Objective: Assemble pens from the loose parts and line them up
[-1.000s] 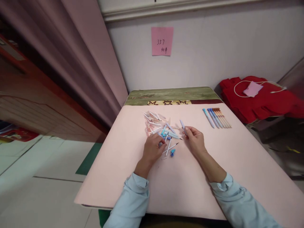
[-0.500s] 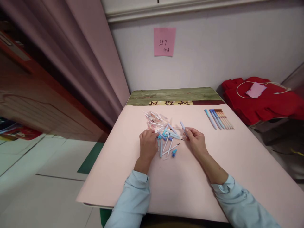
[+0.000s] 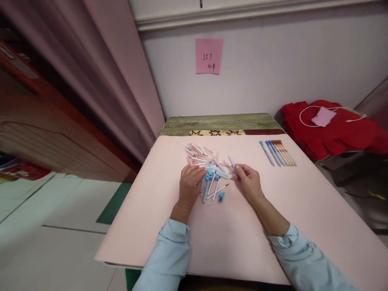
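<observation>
While the right hand [image 3: 250, 180] pinches a pale barrel [image 3: 231, 161], the left hand [image 3: 190, 186] is at the parts pile [image 3: 220, 173], its grip impossible to tell.

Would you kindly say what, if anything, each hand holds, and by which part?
The right hand pinches a slim lavender pen barrel by its lower end; whether the left hand holds anything cannot be told.

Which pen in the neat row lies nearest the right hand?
The turquoise-topped pen at the left end; the others have darker-blue or brown tops.
</observation>
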Demonstrator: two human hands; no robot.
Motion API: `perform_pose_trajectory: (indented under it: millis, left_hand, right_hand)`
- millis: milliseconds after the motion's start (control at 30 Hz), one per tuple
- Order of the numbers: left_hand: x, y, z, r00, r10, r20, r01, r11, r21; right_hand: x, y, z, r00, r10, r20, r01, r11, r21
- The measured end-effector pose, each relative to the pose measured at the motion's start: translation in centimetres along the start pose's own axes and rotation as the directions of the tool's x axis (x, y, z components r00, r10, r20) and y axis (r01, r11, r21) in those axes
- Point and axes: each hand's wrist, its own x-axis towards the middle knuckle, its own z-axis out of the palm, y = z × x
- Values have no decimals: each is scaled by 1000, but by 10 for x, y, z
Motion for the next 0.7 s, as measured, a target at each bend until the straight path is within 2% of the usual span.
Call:
perform_pose_trajectory:
  millis: [67,167,233,300,367,433,600,700]
  left_hand:
    - [0,6,-2,994,-49,-93,36,989,-144]
    - [0,13,-5,947,-238,-214,141,910,-389]
    - [-1,16,-6,910,-364,-198,221,831,-510]
    - [-1,17,-6,900,-422,-105,305,784,-542]
    - [-1,19,-5,899,-438,1,379,777,-502]
    - [0,20,-3,896,-442,50,413,785,-462]
    - [-1,23,0,918,-393,50,373,816,-442]
    - [-1,23,-1,955,-295,-16,268,889,-372]
  right_hand:
    - [0,0,0,1000,3,3,-3,1000,1]
    - [0,-1,1,1000,-2,17,2,1000,10]
    - [-1,-2,2,999,-3,52,2,1000,20]
    - [-2,-5,3,994,-10,112,6,999,35]
    - [-5,-8,5,984,-34,174,28,999,37]
    - [-7,-11,7,974,-66,215,60,998,31]
    - [-7,-11,6,966,-103,237,92,994,57]
    - [-5,-9,4,970,-115,213,104,993,62]
